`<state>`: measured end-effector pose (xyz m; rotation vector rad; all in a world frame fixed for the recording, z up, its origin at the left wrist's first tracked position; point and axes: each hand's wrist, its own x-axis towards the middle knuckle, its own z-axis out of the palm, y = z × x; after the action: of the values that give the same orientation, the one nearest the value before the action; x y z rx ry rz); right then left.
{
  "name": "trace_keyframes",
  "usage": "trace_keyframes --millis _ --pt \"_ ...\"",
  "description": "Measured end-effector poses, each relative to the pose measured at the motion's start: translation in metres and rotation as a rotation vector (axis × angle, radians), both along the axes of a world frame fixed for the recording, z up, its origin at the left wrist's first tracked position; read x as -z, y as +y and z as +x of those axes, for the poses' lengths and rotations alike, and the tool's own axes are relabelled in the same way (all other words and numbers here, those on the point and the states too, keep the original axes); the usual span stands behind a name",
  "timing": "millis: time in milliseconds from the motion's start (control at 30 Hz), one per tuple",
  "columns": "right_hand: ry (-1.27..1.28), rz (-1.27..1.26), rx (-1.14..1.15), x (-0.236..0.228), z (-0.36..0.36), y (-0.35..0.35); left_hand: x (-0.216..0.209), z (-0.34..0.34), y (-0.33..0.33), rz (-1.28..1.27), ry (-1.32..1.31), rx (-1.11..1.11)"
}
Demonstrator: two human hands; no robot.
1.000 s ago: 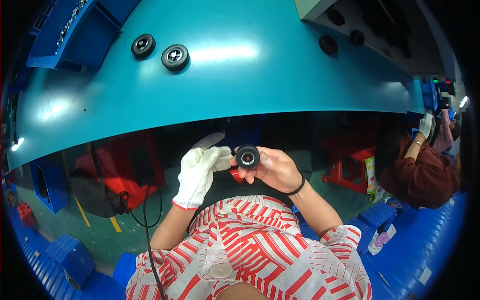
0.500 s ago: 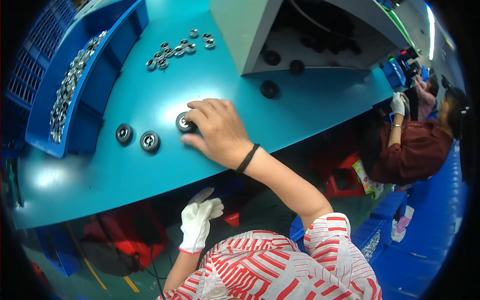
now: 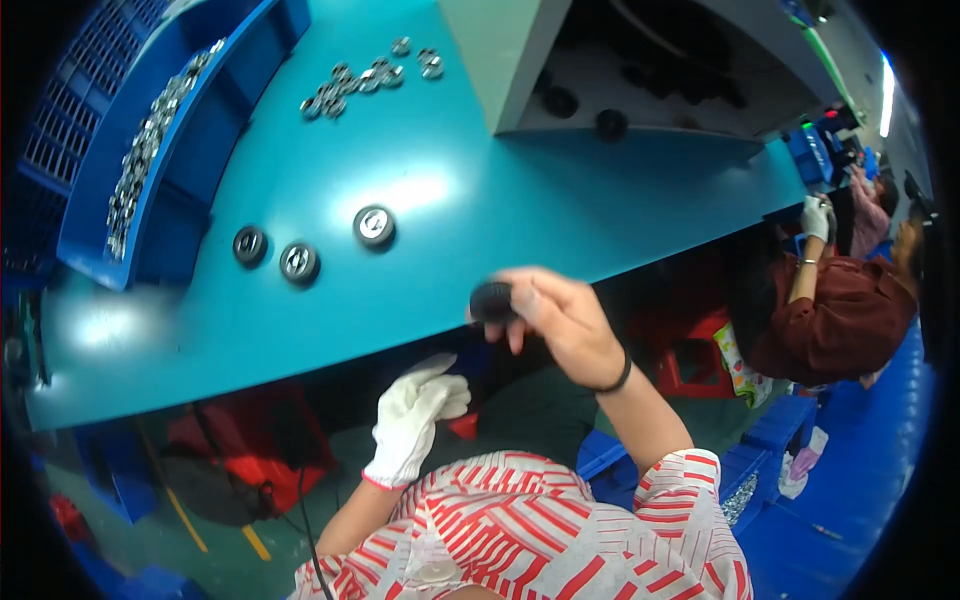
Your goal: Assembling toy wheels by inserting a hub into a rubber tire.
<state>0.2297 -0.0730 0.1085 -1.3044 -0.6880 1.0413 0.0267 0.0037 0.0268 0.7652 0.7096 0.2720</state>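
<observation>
My bare right hand [image 3: 562, 325] is closed on a small black wheel [image 3: 490, 302], pinched between thumb and fingers just beyond the table's front edge. My left hand [image 3: 415, 415], in a white glove, hangs below that edge with its fingers stretched out, and nothing shows in it. Three black wheels with silver hubs lie apart on the table: a right one [image 3: 374, 227], a middle one [image 3: 299, 263] and a left one [image 3: 250, 245]. Farther back, several shiny metal hub parts [image 3: 370, 80] form a loose cluster.
A long blue bin [image 3: 190, 190] of metal parts stands at the left of the turquoise table [image 3: 270, 340]. At the back right, a pale open-fronted housing [image 3: 500, 60] holds dark wheels [image 3: 560, 101]. A co-worker [image 3: 840, 315] sits at the right near a red stool [image 3: 690, 365].
My right hand has left the right wheel on the table and moved toward me and right. It now holds a black wheel; the one near the housing is gone from its spot. My left hand rose slightly.
</observation>
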Motion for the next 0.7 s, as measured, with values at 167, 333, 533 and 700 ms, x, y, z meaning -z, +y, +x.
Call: trace_keyframes --millis 167,333,533,700 --pt "0.431 -0.259 -0.030 0.043 -0.061 -0.031 -0.013 -0.010 0.006 -0.032 -0.059 0.053" --pt "0.542 -0.313 -0.076 0.062 -0.081 -0.032 -0.020 -0.029 -0.001 0.030 0.017 -0.012" --pt "0.531 -0.350 -0.092 0.065 -0.094 -0.028 -0.027 -0.043 -0.002 0.087 0.111 0.003" --pt "0.446 -0.335 -0.111 0.065 -0.098 -0.025 -0.017 -0.049 -0.002 0.085 0.090 -0.026"
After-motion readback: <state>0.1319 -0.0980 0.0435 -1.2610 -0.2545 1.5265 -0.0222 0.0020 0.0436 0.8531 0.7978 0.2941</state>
